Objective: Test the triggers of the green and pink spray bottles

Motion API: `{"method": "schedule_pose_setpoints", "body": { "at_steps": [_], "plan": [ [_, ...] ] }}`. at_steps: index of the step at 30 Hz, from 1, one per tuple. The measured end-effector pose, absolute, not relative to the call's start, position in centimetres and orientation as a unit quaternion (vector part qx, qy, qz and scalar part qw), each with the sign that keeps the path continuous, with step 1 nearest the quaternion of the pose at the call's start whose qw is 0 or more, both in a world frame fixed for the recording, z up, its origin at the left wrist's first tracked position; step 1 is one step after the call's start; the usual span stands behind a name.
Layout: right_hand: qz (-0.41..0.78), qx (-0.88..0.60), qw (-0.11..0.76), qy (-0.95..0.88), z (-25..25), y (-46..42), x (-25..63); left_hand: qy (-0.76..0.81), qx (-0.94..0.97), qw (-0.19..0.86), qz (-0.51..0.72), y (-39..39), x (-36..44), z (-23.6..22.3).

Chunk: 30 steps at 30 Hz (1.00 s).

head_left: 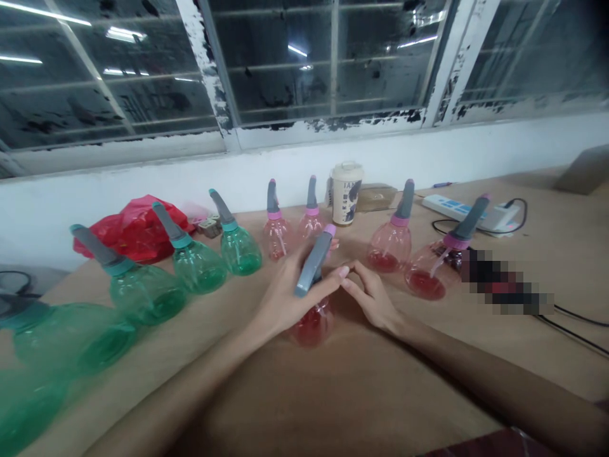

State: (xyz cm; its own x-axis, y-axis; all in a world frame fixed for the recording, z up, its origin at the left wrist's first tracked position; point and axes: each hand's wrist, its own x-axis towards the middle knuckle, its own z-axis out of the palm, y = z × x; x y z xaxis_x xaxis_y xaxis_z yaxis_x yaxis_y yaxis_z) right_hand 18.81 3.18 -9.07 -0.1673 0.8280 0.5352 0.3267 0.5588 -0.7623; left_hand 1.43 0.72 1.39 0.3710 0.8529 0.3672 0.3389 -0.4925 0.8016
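My left hand [290, 285] is wrapped around the neck of a clear pink spray bottle [311, 327] with red liquid low inside. The bottle's grey spray head [314, 263] has a pink tip and rises above the hand, leaning right. Just to the right is my right hand [373, 295], its fingers bent and its thumb apart from the index finger. Its fingertips meet or nearly meet my left thumb, and I see nothing held in it. The pink bottle's neck is covered by my left hand.
Green spray bottles [147, 292] line the left side. Pink spray bottles [390, 244] stand at the back and right. Behind are a red plastic bag [137, 225], a paper cup [346, 197], a brown box [375, 198] and a white power strip [466, 212]. Cables [575, 314] lie right.
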Motion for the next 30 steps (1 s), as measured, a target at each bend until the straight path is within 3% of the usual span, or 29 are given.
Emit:
{"method": "schedule_pose_setpoints", "body": {
  "at_steps": [25, 30],
  "plan": [
    [0.234, -0.415, 0.484, -0.734, -8.9, 3.1, 18.6, 0.418, 0.741, 0.288, 0.441, 1.1, 1.6, 0.2],
    [0.238, -0.416, 0.478, -0.736, -8.8, 3.1, 18.6, 0.407, 0.737, 0.321, 0.434, 1.3, 1.6, 0.3]
  ]
}}
